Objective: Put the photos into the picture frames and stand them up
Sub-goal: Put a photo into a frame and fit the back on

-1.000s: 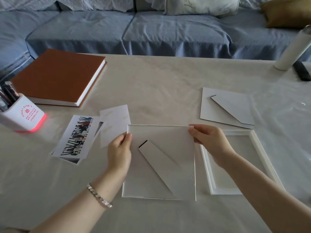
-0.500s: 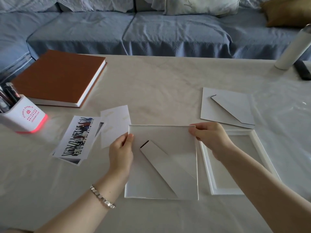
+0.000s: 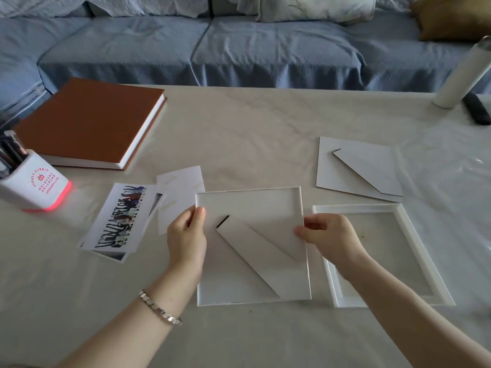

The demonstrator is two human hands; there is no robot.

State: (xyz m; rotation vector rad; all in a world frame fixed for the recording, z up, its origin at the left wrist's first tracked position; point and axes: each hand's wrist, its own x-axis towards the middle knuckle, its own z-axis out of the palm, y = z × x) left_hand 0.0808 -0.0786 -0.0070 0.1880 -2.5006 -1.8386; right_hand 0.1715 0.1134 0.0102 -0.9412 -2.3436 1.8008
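A white picture frame (image 3: 212,301) lies face down on the table in front of me, with its white backing board (image 3: 255,208) and folding stand leg (image 3: 255,258) on top. My left hand (image 3: 187,235) pinches the board's left edge. My right hand (image 3: 329,237) pinches its right edge about halfway down. A second white frame (image 3: 403,219) lies face down and without a back just to the right. Its backing board (image 3: 353,166) with a stand leg lies beyond it. Photos (image 3: 119,221) lie in a loose pile to the left, with white cards (image 3: 180,189) beside them.
A brown book (image 3: 87,120) lies at the far left. A white pen holder (image 3: 34,184) with a red glowing base stands at the left edge. A white bottle (image 3: 462,75) and a dark remote (image 3: 475,107) are at the far right. A blue sofa (image 3: 239,49) runs behind the table.
My right hand has slid from the board's top right corner down its right edge. The backing board has settled lower into the frame. My left hand stays on the left edge.
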